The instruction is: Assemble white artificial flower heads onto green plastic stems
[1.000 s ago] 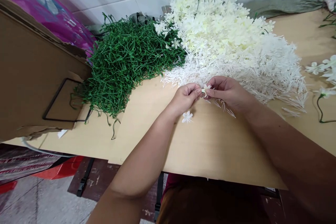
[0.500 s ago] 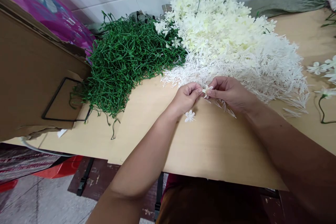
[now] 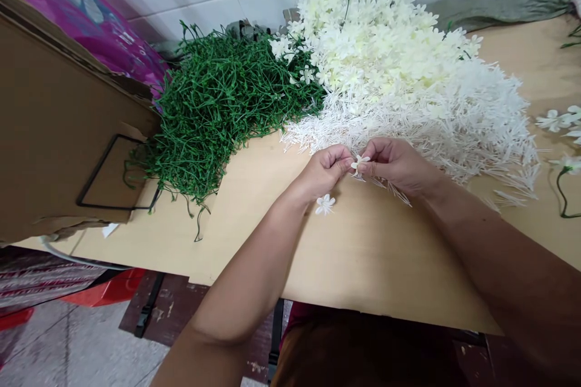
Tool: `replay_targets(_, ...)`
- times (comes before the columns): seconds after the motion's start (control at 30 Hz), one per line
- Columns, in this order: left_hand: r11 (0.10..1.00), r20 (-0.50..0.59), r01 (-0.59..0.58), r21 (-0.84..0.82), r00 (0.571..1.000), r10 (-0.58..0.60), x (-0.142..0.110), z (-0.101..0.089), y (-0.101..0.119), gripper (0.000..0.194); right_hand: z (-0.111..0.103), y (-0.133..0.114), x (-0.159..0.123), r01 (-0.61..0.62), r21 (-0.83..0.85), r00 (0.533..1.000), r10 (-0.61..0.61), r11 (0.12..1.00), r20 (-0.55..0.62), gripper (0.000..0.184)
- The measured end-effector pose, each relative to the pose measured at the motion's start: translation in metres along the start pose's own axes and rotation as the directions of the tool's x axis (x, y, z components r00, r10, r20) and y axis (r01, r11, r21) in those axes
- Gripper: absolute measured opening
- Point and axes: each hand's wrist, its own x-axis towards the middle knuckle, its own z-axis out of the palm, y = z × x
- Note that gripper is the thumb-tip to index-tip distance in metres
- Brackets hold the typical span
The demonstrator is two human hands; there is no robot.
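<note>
Between my two hands is a small white artificial flower (image 3: 359, 164), just in front of the pile of thin white sprigs (image 3: 458, 127). My left hand (image 3: 329, 170) is closed in a pinch at the flower's left side. My right hand (image 3: 393, 164) pinches the flower from the right with thumb and fingers. Another white flower (image 3: 325, 204) lies loose on the table, below my left hand. Under my right hand a few white sprigs (image 3: 399, 192) stick out; whether they are held I cannot tell.
A heap of green plastic stems (image 3: 236, 84) lies at the left, beside a heap of cream-white flowers (image 3: 372, 42) against the tiled wall. A cardboard box (image 3: 68, 115) with a black wire frame (image 3: 97, 172) stands far left. Finished-looking flower sprays (image 3: 567, 118) lie at the right edge.
Both hands remain at the flower, which has turned slightly between the fingers. The whole view has shifted a little; the loose flower lies marginally lower left in the picture.
</note>
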Motion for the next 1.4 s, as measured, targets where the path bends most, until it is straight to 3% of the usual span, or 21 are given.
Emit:
replay_targets(0.17, 1.000, 0.007, 0.006, 0.002, 1.000, -0.006, 0.000, -0.001, 0.001, 0.044, 0.001, 0.004, 0.002, 0.012, -0.005, 1.000, -0.012, 1.000, 0.003, 0.043)
replay_targets(0.47, 0.994, 0.002, 0.112, 0.012, 0.994, -0.112, 0.001, 0.000, 0.005, 0.043, 0.001, 0.006, 0.004, 0.023, 0.200, 1.000, -0.025, 0.980, 0.004, 0.039)
replay_targets(0.63, 0.994, 0.009, 0.103, -0.036, 0.995, -0.102, 0.002, -0.001, 0.007, 0.043, 0.004, 0.005, 0.004, 0.029, 0.256, 0.999, -0.039, 0.966, 0.032, 0.036)
replay_targets(0.9, 0.996, 0.039, 0.091, -0.015, 0.995, -0.090, -0.003, -0.001, 0.008, 0.037, 0.001, 0.004, 0.003, 0.011, 0.226, 1.000, -0.015, 0.974, 0.015, 0.039)
replay_targets(1.07, 0.988, 0.017, 0.146, -0.041, 0.989, -0.145, -0.004, 0.001, 0.012, 0.030, 0.001, 0.002, 0.002, -0.005, 0.189, 1.000, 0.004, 0.982, 0.007, 0.041)
replay_targets(1.2, 0.963, 0.011, 0.250, -0.095, 0.968, -0.251, -0.004, 0.001, 0.018, 0.009, 0.003, 0.000, 0.001, 0.002, 0.156, 1.000, 0.001, 0.988, -0.019, 0.041)
replay_targets(1.3, 0.953, -0.028, 0.299, -0.054, 0.953, -0.301, -0.003, 0.000, 0.019, 0.010, 0.005, 0.000, 0.001, -0.007, 0.128, 0.999, 0.014, 0.992, -0.053, 0.042)
replay_targets(1.4, 0.961, 0.004, 0.278, 0.004, 0.961, -0.278, -0.004, -0.001, 0.016, 0.011, 0.005, 0.000, 0.001, -0.005, 0.101, 0.996, 0.014, 0.995, -0.087, 0.042)
